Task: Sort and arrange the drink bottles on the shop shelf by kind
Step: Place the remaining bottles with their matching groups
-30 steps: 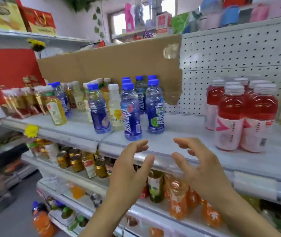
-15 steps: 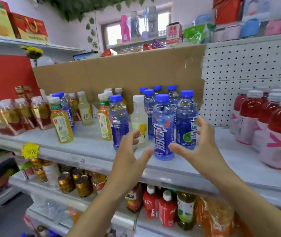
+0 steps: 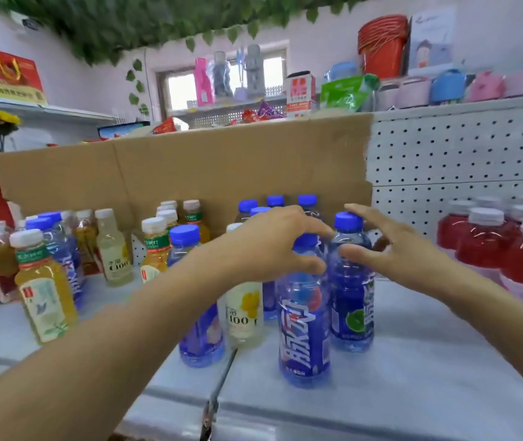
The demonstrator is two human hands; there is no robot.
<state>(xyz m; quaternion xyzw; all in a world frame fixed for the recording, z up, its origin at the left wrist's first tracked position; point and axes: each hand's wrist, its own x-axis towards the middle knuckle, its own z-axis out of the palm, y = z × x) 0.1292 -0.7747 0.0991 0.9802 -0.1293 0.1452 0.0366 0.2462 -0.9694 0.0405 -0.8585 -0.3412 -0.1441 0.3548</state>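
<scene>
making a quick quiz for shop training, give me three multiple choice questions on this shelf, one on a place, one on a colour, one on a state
1. Where do the red drink bottles stand on the shelf?
A) at its left end
B) at its right end, in front of the pegboard
C) on the floor

2. What colour is the cap of the lime-label bottle?
A) white
B) green
C) blue

3. How is the front blue bottle placed?
A) upright on the shelf
B) lying on its side
C) lifted off the shelf

Answers:
1 B, they fill the right side with the pegboard behind them.
2 C, its cap is blue like the other caps in that cluster.
3 A, its base sits flat on the shelf with its cap pointing up.
</scene>
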